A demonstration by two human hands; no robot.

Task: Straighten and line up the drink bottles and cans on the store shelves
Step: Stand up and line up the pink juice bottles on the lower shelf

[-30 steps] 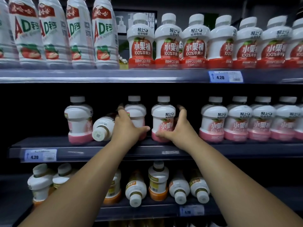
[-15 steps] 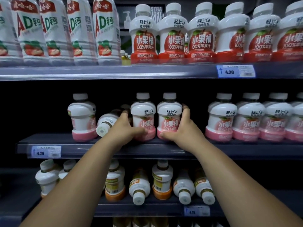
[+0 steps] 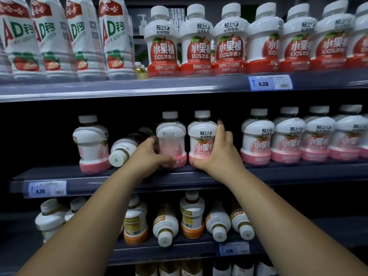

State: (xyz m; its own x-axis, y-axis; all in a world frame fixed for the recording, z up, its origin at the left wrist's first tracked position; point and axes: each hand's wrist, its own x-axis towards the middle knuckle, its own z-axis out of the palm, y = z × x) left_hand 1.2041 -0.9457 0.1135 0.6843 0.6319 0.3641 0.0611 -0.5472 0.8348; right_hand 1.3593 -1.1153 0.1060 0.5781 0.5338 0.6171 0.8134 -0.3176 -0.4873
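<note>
On the middle shelf stand white bottles with pink bases. My left hand grips the lower part of one upright pink bottle. My right hand holds the pink bottle right beside it, thumb under the base and fingers round its right side. The two bottles stand side by side at the shelf front. To their left a bottle with a white cap lies tipped over, its cap pointing outward. Another pink bottle stands upright at the far left.
A row of pink bottles fills the middle shelf's right end. The top shelf carries red-label juice bottles and tall AD bottles. Below, orange-label bottles stand or lie tipped. Price tags hang on the shelf edges.
Both hands have drawn the two pink bottles forward and together at the shelf front. The view has moved closer and slightly left.
</note>
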